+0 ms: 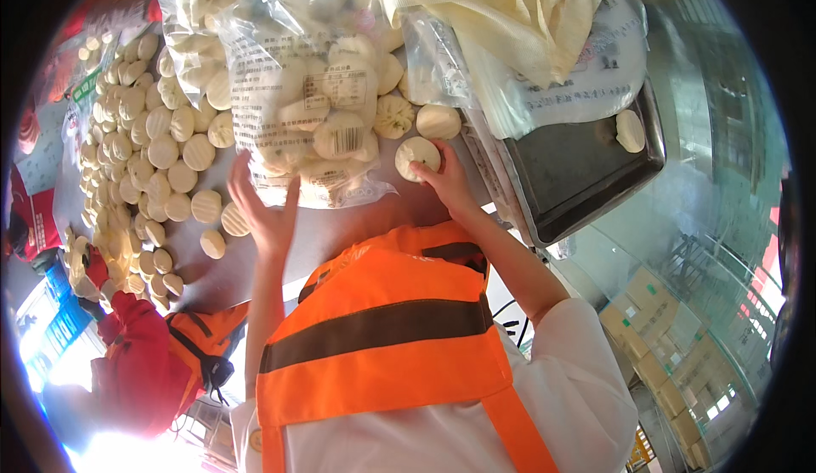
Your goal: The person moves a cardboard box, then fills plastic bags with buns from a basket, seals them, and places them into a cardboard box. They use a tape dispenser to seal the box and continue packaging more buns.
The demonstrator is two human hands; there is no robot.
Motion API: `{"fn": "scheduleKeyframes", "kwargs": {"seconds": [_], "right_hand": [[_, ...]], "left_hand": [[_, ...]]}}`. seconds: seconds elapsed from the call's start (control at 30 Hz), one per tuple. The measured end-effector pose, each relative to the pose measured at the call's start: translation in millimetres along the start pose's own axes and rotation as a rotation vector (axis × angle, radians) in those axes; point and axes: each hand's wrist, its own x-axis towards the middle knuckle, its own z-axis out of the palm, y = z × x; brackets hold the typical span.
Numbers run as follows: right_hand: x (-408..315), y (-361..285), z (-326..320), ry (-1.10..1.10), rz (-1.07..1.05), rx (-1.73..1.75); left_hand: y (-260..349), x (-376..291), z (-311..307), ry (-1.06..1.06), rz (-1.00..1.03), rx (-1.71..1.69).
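Observation:
A clear printed plastic bag of round buns [306, 109] lies on the metal table before me. My left hand [264, 208] rests at the bag's lower left corner, fingers spread, with nothing gripped. With thumb and fingers my right hand [446, 176] pinches the edge of a pale round bun [417, 159], just right of the bag. Close above that bun are a pleated bun [393, 116] and a smooth one [438, 122]. Many loose buns [162, 152], some with ridged faces, spread over the table on the left.
On the right, a dark metal tray [590, 186] holds one bun [630, 131] and carries stacked printed plastic bags [574, 106] under a cream cloth [510, 7]. More filled bags [197, 58] stand at the back. A co-worker in red sleeves [137, 345] handles buns at the left. Cardboard boxes [656, 320] stand lower right.

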Motion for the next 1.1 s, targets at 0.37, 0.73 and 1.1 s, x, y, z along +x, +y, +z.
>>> {"fn": "scheduleKeyframes", "kwargs": {"seconds": [0.37,0.73,1.1], "right_hand": [[-34,-76,-5,0.205,-0.689,-0.506],[16,-183,-85,0.644,-0.798,-0.407],[22,-85,41,-0.046,-0.785,-0.951]], "left_hand": [[3,165,49,-0.319,0.348,0.387],[6,145,-16,-0.556,-0.131,0.359],[-45,26,-103,0.037,-0.492,-0.165]]}}
